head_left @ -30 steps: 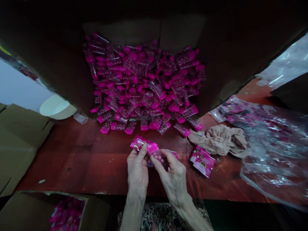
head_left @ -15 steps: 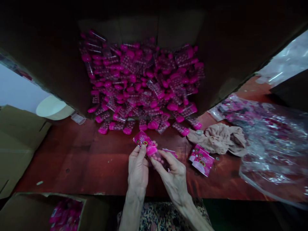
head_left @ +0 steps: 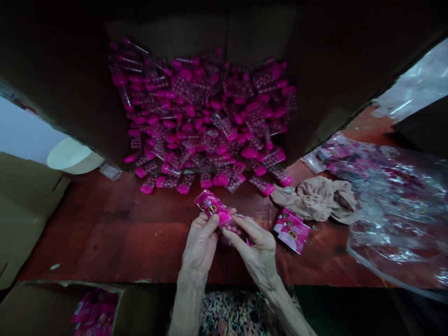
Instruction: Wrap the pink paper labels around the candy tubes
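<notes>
"Where is the bottle (head_left: 235, 228)?"

"In the head view, it is held above the table (head_left: 140, 247), between the near edge and a heap of pink-capped bottles (head_left: 210, 126)."

"And the hands?"

"The left hand (head_left: 200, 242) pinches a printed wrapper (head_left: 210, 204) at the bottle's capped end; the right hand (head_left: 259, 247), fingers curled in, grips its clear body."

"The risk?"

"Uneven pulling could tear the thin film; a slack pinch could drop the bottle."
</notes>
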`<state>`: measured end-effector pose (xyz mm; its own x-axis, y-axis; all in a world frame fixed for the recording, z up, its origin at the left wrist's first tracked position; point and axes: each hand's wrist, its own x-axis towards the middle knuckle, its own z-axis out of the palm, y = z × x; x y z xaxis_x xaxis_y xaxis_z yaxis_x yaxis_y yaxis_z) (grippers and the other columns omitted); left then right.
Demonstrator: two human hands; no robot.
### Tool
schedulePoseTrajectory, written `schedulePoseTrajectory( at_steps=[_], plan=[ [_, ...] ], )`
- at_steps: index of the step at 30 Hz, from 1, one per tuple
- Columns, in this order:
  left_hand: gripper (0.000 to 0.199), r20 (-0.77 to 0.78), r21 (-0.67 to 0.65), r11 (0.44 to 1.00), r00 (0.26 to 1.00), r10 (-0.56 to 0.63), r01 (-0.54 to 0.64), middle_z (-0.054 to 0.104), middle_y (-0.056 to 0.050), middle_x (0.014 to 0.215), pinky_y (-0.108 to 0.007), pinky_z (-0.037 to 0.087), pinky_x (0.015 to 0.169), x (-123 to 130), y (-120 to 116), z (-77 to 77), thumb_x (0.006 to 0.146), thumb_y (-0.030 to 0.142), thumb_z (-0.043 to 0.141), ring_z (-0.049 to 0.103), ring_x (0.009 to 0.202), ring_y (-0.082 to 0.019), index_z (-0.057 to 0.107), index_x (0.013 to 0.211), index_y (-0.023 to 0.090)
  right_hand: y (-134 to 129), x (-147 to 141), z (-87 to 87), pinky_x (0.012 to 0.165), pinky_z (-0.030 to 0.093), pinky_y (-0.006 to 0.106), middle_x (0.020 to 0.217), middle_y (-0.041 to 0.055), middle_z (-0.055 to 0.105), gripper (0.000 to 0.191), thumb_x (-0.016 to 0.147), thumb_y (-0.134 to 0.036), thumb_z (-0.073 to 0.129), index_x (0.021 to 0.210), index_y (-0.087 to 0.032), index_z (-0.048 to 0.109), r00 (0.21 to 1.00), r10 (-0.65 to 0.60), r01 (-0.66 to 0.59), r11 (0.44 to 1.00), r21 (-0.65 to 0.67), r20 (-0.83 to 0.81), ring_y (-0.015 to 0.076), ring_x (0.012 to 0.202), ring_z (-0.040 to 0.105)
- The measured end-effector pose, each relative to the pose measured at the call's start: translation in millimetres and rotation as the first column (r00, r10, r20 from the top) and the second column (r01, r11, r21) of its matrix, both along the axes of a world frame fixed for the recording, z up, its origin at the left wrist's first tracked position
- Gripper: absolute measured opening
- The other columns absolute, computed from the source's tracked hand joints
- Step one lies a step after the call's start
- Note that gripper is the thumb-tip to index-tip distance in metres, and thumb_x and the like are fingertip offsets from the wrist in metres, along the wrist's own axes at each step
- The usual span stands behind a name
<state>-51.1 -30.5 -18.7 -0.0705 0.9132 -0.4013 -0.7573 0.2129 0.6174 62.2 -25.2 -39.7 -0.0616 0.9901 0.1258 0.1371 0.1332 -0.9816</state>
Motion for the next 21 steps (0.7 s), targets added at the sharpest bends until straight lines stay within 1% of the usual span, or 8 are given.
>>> schedulePoseTrajectory(
  at_steps=[3,5,8,12,14,16,18,21],
  plan=[
    [0.023,-0.022,0.064,0.993,0.995,-0.101,0.102,0.070,-0.015,0.101,-0.033,0.048,0.079,-3.3,-2.0,0.8,0.076,0.025,0.064,0.065,0.083,-0.021,0.071,0.091,0.010,2.5,2.9,-1.7,0.063,0.050,0.026,0.076,-0.0001,0.068,0.020,0.067,-0.023,0.073,0.087,-0.023,0.073,0.984,0.049,-0.076,0.985,-0.152,-0.172,0.0152,0.069,0.061],
    [0.024,-0.048,0.098,0.985,0.989,-0.140,0.145,0.069,-0.016,0.103,-0.034,0.048,0.078,-3.8,-2.4,2.0,0.077,0.027,0.063,0.065,0.084,-0.022,0.071,0.093,0.010,2.0,3.4,-3.7,0.064,0.051,0.027,0.077,0.0005,0.069,0.021,0.067,-0.025,0.073,0.088,-0.022,0.072,0.966,0.063,-0.120,0.968,-0.219,-0.249,0.0160,0.070,0.062],
    [0.024,-0.102,0.097,0.988,0.989,-0.109,0.119,0.070,-0.015,0.099,-0.032,0.047,0.077,0.0,-2.1,3.3,0.079,0.027,0.060,0.064,0.084,-0.021,0.071,0.092,0.011,-1.7,1.3,-5.4,0.067,0.052,0.028,0.080,0.0018,0.069,0.023,0.068,-0.024,0.073,0.091,-0.021,0.072,0.984,0.013,-0.041,0.987,-0.154,-0.177,0.0167,0.071,0.063],
    [0.019,-0.233,0.014,1.000,0.972,0.022,-0.019,0.073,-0.010,0.085,-0.027,0.047,0.070,11.6,-4.4,0.5,0.077,0.025,0.062,0.064,0.072,-0.017,0.072,0.088,0.013,-7.5,-2.7,-5.7,0.063,0.053,0.027,0.081,0.0029,0.070,0.022,0.070,-0.022,0.070,0.093,-0.021,0.071,0.994,-0.112,0.112,0.994,0.019,0.000,0.0163,0.069,0.063],
    [0.015,-0.236,-0.019,0.998,0.970,0.051,-0.057,0.073,-0.007,0.075,-0.026,0.047,0.065,16.6,-6.7,-2.4,0.074,0.024,0.065,0.063,0.064,-0.015,0.071,0.083,0.014,-8.3,-3.3,-5.9,0.065,0.054,0.028,0.084,0.0042,0.071,0.022,0.070,-0.023,0.070,0.092,-0.021,0.070,0.989,-0.151,0.151,0.989,0.006,0.009,0.0178,0.072,0.065],
    [0.011,-0.185,-0.030,0.997,0.981,0.066,-0.072,0.071,-0.005,0.066,-0.025,0.046,0.063,18.6,-8.5,-4.2,0.072,0.023,0.067,0.062,0.059,-0.014,0.071,0.077,0.013,-7.4,-3.0,-5.5,0.068,0.055,0.031,0.088,0.0054,0.072,0.024,0.068,-0.024,0.071,0.092,-0.020,0.070,0.987,-0.162,0.160,0.984,-0.076,-0.024,0.0192,0.074,0.067],
    [0.010,-0.129,-0.044,0.994,0.988,0.090,-0.096,0.070,-0.004,0.063,-0.025,0.046,0.064,16.9,-9.0,-3.7,0.070,0.023,0.069,0.062,0.058,-0.014,0.070,0.072,0.013,-5.5,-2.6,-4.0,0.070,0.055,0.031,0.090,0.0053,0.072,0.030,0.064,-0.023,0.074,0.093,-0.020,0.069,0.986,-0.131,0.110,0.977,-0.184,-0.107,0.0192,0.076,0.067],
    [0.013,-0.072,-0.094,0.986,0.989,0.130,-0.136,0.070,-0.005,0.066,-0.026,0.047,0.066,11.1,-8.0,0.8,0.069,0.025,0.069,0.062,0.061,-0.014,0.071,0.074,0.013,-3.5,-2.9,0.2,0.073,0.055,0.029,0.097,0.0036,0.071,0.045,0.054,-0.015,0.079,0.096,-0.022,0.066,0.955,-0.030,-0.066,0.950,-0.307,-0.296,0.0186,0.082,0.067]
  ],
)
